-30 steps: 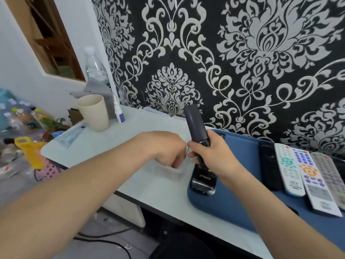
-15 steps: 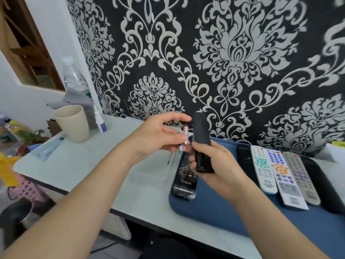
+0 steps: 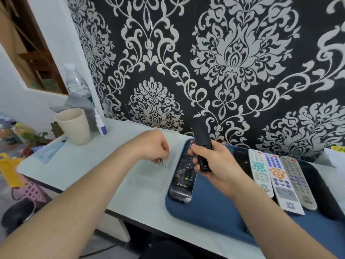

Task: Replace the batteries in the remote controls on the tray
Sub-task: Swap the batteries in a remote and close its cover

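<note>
While the right hand (image 3: 214,165) was clamped around the lower half of a slim black remote (image 3: 201,139), holding it upright with its top tilted slightly away, the left hand (image 3: 153,146) hung with its fingers curled downward, pinching a small object (image 3: 159,161) too blurred to name. Beneath that pinch, faint edges of a clear box (image 3: 147,182) showed on the pale table (image 3: 84,165). Just left of the right hand's grip, and partly under it, a wrapped black remote (image 3: 183,176) lay face up on the blue tray (image 3: 205,212). Right of the grip, a dark remote (image 3: 240,157) lay just beside the hand. Past it, three pale ones lay side by side on the tray: a white remote with teal buttons (image 3: 260,171), a white remote with orange buttons (image 3: 281,182) and a grey remote (image 3: 298,182). Beyond the left hand's pinch and well to its left, a beige cup (image 3: 74,126) stood upright with a small spray bottle (image 3: 99,122) just beside it. A clear water bottle (image 3: 76,83) stood behind them, against the black-and-silver wallpaper (image 3: 233,53).
</note>
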A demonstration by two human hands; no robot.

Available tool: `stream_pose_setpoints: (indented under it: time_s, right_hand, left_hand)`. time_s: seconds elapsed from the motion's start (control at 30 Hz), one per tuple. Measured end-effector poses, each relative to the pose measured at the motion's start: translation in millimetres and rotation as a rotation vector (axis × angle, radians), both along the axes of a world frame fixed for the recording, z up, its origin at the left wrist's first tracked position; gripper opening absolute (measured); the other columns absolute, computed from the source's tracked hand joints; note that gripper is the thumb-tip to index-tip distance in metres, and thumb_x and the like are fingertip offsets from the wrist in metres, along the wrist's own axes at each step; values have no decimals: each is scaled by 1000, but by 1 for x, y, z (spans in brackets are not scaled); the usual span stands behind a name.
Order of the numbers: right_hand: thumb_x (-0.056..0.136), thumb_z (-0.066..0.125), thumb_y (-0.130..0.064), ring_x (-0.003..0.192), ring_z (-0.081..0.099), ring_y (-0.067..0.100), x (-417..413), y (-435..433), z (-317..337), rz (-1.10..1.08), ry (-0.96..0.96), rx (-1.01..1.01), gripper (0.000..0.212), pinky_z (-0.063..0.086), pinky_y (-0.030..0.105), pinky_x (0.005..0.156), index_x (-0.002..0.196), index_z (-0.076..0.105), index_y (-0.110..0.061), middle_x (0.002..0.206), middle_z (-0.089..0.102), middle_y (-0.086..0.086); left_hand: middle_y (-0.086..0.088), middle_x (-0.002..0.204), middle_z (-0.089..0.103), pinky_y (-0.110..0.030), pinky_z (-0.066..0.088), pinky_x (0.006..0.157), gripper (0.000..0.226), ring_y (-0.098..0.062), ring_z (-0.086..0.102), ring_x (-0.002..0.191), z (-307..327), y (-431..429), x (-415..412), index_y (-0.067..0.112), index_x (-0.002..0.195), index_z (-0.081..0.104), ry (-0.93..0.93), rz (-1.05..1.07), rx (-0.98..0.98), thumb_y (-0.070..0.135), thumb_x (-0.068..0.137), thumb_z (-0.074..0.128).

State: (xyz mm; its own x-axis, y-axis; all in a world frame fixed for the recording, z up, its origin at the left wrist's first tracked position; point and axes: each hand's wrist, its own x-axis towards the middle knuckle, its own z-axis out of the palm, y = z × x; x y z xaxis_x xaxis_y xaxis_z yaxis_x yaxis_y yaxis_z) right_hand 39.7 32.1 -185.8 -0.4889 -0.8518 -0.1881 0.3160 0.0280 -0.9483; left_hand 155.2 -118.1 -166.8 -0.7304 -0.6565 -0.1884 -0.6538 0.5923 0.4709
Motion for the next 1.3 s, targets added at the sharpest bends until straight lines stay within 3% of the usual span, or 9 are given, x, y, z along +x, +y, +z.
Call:
stream_pose_setpoints:
  time_s: [0.1,0.23,0.3,0.4,0.63,0.77,1.0,1.13,1.3]
  right_hand:
    - [92,62,-5,59,51,12,2,-16,-1,28,21,14,10,45,21,51,100,57,-6,80,60,7]
    - [90,63,-4,58,51,13,0,-33,-1,58,60,47,13,44,22,50,99,54,-7,80,60,8]
    - [90,64,-4,57,51,13,3,-44,0,70,96,68,15,43,23,50,99,53,-7,82,60,10]
    - [90,64,-3,54,51,12,6,-58,1,95,138,84,16,43,23,49,102,53,-5,82,60,12]
    - [91,63,-2,55,50,13,8,-71,1,113,187,98,12,44,24,50,99,54,-5,79,59,10]
    - [91,62,-2,53,50,12,12,-71,-4,119,194,100,12,44,22,48,100,54,-3,76,58,10]
    - [91,63,-3,54,51,12,15,-70,-7,110,149,110,15,45,22,48,103,55,-4,79,57,10]
    - [92,62,-6,55,50,12,15,-63,-7,64,9,102,8,45,22,50,95,55,-7,73,59,7]
    - [92,65,-14,60,53,12,15,-48,0,55,-178,16,7,46,19,50,96,62,-10,77,61,6]
  left_hand:
    - [3,80,62,-15,48,47,53,-5,57,57,-10,-2,-7,21,127,56,-191,-116,-39,5,77,67]
    - [-2,90,56,-27,58,63,94,-15,63,65,-18,-15,-20,24,150,19,-310,-174,152,-2,76,71]
    - [-8,98,57,-29,59,63,88,-23,67,74,-17,-22,-25,17,148,26,-338,-188,195,-4,75,72]
    - [-9,80,61,-26,58,55,79,-23,67,65,-12,-28,-27,9,145,31,-363,-217,195,-3,78,72]
    - [0,90,67,-21,44,52,50,-15,66,58,-7,-34,-9,18,119,60,-438,-379,-157,24,74,80]
    - [12,69,59,-21,42,56,49,-15,69,71,-9,-26,-1,26,117,63,-384,-450,-196,30,72,81]
    - [15,60,46,-19,32,48,18,-2,42,54,-14,-23,4,24,92,73,-286,-564,-364,34,77,75]
    - [7,69,65,-23,43,60,12,-11,57,62,-4,-36,12,17,84,72,-52,-386,-249,29,83,71]
    - [-10,72,70,-17,51,55,9,-12,63,59,15,-24,22,1,89,69,646,-8,475,10,86,68]
